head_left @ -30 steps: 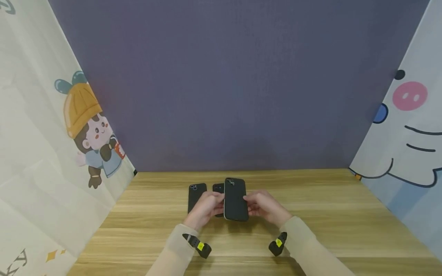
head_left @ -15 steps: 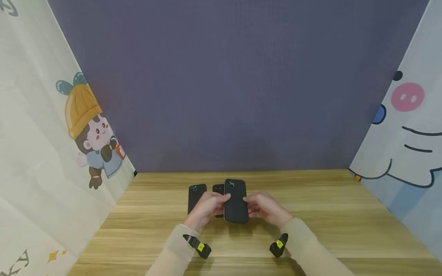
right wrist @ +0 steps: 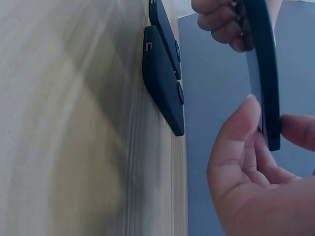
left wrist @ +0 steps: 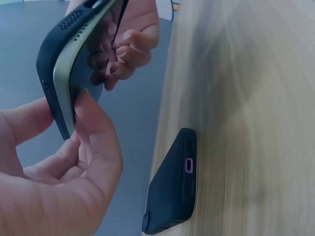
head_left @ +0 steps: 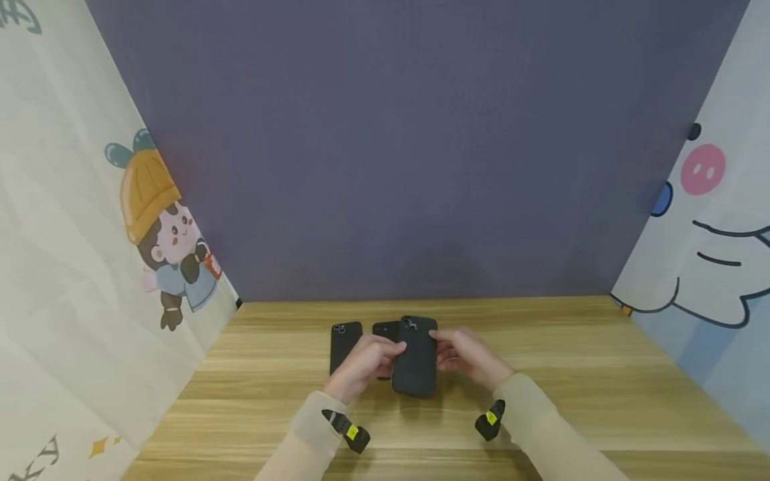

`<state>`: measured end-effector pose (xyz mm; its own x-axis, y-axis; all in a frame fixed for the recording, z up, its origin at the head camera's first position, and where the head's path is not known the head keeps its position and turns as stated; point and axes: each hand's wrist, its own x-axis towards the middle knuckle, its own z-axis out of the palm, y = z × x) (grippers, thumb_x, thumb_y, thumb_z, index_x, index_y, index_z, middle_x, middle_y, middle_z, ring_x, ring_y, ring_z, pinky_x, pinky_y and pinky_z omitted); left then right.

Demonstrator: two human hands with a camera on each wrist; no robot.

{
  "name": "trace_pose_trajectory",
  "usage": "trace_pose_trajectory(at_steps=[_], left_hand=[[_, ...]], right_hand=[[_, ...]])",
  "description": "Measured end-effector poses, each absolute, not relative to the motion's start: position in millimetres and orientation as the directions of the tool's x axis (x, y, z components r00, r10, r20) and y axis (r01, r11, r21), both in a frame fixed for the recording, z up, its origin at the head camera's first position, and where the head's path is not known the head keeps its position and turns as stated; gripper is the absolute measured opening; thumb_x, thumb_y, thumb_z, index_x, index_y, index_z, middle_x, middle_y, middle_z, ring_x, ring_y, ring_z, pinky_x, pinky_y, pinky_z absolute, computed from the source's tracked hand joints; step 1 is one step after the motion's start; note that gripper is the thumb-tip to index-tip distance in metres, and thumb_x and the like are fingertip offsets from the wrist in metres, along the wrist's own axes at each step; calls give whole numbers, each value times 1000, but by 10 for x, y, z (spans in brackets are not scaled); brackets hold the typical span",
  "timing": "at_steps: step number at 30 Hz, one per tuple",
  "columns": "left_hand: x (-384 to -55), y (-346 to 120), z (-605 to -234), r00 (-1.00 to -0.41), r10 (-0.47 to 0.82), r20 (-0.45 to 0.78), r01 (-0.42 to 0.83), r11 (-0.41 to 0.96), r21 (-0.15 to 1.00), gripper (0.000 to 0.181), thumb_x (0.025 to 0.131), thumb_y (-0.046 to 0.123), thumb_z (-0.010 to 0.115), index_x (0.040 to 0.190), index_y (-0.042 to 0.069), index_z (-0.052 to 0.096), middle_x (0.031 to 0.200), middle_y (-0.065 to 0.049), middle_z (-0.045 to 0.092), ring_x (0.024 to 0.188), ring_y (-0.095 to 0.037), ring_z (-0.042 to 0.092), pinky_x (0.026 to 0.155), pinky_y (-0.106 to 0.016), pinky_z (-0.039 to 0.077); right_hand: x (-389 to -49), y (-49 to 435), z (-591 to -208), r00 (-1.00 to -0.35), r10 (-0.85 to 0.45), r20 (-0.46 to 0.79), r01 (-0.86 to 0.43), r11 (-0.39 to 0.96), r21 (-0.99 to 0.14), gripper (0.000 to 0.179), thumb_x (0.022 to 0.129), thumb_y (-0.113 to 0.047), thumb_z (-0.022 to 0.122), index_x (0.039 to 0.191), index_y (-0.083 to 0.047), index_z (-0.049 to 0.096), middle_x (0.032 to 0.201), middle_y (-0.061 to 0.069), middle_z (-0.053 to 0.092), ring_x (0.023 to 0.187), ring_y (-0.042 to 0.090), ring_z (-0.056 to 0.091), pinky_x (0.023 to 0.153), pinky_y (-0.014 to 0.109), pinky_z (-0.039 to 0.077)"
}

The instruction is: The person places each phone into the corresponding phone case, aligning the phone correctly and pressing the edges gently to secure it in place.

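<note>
Between both hands, raised over the table, is a smartphone (left wrist: 63,81) with a pale metal edge and a black phone case (head_left: 415,364) on its back. The left wrist view shows a gap along one end, where case and phone edge stand apart. My left hand (head_left: 363,364) pinches the left side, thumb on the case's back and fingers on the screen side. At the upper right, near the camera cutout, my right hand (head_left: 469,357) pinches the edge. In the right wrist view the case's dark side wall (right wrist: 268,73) runs between thumb and fingers.
Two more black-cased phones lie on the wooden table (head_left: 571,381): one at left (head_left: 345,344), the other (head_left: 385,331) partly behind the held phone. A dark grey panel (head_left: 385,167) rises at the table's far edge, with printed cloths (head_left: 60,267) at the sides.
The held phone has shifted slightly right and toward me, tilting a little. My right fingers have moved up its edge toward the top corner; the left hand still grips the left side.
</note>
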<state>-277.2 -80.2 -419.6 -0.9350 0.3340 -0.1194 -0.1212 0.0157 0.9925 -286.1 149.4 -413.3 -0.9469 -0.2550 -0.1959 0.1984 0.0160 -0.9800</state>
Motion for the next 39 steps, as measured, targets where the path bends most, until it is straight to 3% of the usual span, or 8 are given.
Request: trace_pose_trajectory(at_steps=[10, 14, 22, 28, 33, 36, 39], left_hand=[[-2744, -806, -4208, -898, 429, -95, -81, 51, 995, 27, 96, 22, 70, 99, -4, 74, 83, -7, 74, 74, -20, 72, 75, -40, 60], [-2728, -799, -4213, -895, 437, -92, -70, 66, 995, 29, 97, 23, 69, 100, -5, 74, 83, -9, 74, 74, -21, 72, 76, -44, 60], [-2725, -782, -4203, -887, 455, -80, -61, 57, 997, 29, 97, 22, 68, 99, -7, 74, 84, -10, 74, 76, -21, 72, 77, -40, 59], [-2738, -814, -4209, -885, 454, -104, -78, 77, 994, 27, 97, 22, 68, 96, -5, 75, 83, -10, 73, 76, -21, 71, 75, -38, 59], [-2759, -847, -4174, -904, 410, -121, -66, 145, 987, 26, 95, 24, 69, 89, 0, 75, 75, -1, 65, 62, -12, 59, 61, -27, 51], [-2773, -852, -4164, -909, 404, -105, -29, 190, 981, 26, 93, 25, 71, 82, 2, 74, 68, 1, 58, 56, -11, 49, 57, -25, 45], [-2783, -852, -4163, -908, 409, -92, -2, 214, 977, 27, 93, 26, 71, 80, 3, 74, 69, 1, 59, 59, -12, 51, 59, -25, 46]], right_hand=[[-2951, 1545, -4153, -950, -248, -192, 205, -27, -978, 33, 107, -27, 52, 88, -6, 69, 73, 4, 64, 62, 14, 61, 59, 29, 53], [-2948, 1559, -4186, -953, -260, -156, 162, 1, -987, 36, 109, -24, 48, 85, -7, 68, 69, 2, 61, 61, 12, 57, 58, 26, 51], [-2931, 1556, -4208, -972, -195, -131, 120, 68, -990, 35, 108, -24, 51, 81, -7, 65, 61, -1, 53, 53, 9, 50, 51, 22, 47], [-2962, 1689, -4236, -915, -382, -132, 96, 113, -989, 30, 105, -26, 56, 84, -6, 65, 67, 2, 56, 58, 11, 53, 55, 25, 49], [-2963, 1805, -4176, -822, -540, -180, 127, 133, -983, 23, 102, -26, 63, 94, -4, 66, 75, 5, 61, 61, 11, 53, 51, 22, 45], [-2963, 1845, -4162, -784, -591, -190, 138, 132, -982, 20, 102, -24, 63, 96, -4, 65, 75, 5, 62, 59, 9, 52, 49, 20, 42], [-2966, 1872, -4171, -766, -614, -191, 135, 137, -981, 19, 102, -22, 63, 97, -4, 65, 76, 5, 63, 60, 9, 53, 49, 20, 43]])
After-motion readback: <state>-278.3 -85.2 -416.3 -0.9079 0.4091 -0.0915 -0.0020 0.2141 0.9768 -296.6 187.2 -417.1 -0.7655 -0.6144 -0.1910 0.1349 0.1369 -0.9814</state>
